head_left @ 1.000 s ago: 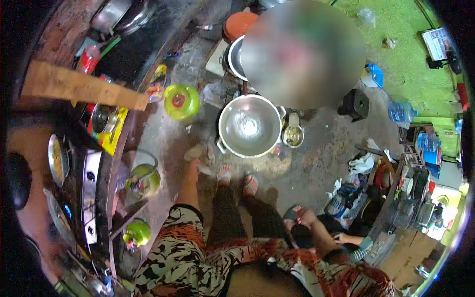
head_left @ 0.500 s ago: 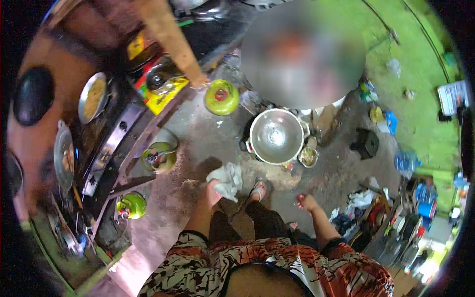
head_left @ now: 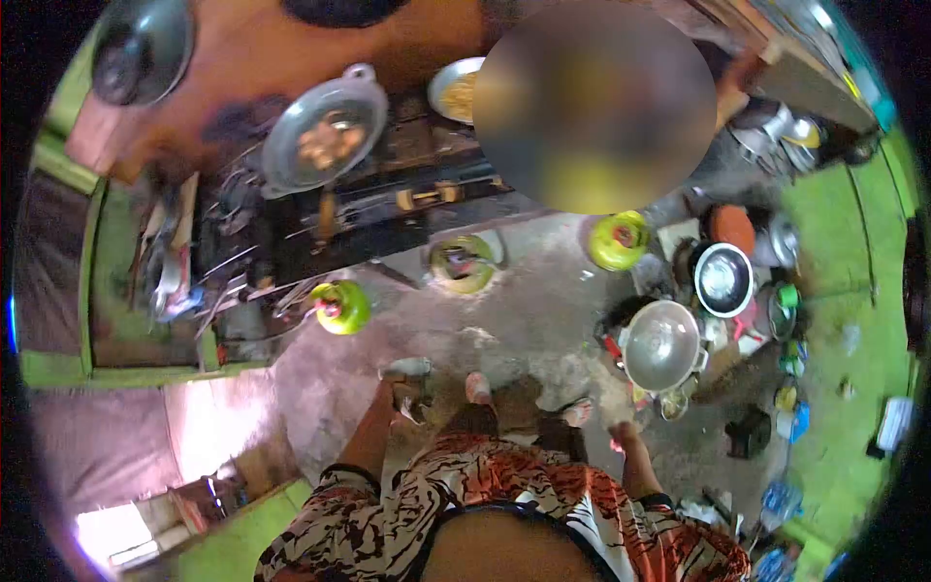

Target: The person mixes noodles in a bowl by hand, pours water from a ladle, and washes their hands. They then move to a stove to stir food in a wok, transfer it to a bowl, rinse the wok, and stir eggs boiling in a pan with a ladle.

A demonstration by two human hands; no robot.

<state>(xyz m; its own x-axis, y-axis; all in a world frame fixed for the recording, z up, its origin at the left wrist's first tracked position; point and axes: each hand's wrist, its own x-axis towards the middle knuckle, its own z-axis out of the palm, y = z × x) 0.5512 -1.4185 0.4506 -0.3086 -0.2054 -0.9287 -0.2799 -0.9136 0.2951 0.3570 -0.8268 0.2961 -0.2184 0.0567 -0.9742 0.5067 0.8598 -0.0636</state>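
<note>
While the person stands on the concrete floor (head_left: 524, 320), the left hand (head_left: 396, 396) grips a grey cloth (head_left: 407, 369), fingers closed round it; the right hand (head_left: 624, 434) hangs near a steel pot (head_left: 662, 345), finger state unclear. Farther off, a wok (head_left: 325, 136) sits on the stove.

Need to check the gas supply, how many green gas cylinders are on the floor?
3: one green gas cylinder by the stove's left end, one in front of the stove, one near the pots. Others may be hidden.

big pot (head_left: 661, 345) on floor (head_left: 524, 310), right of feet (head_left: 477, 388).
</note>
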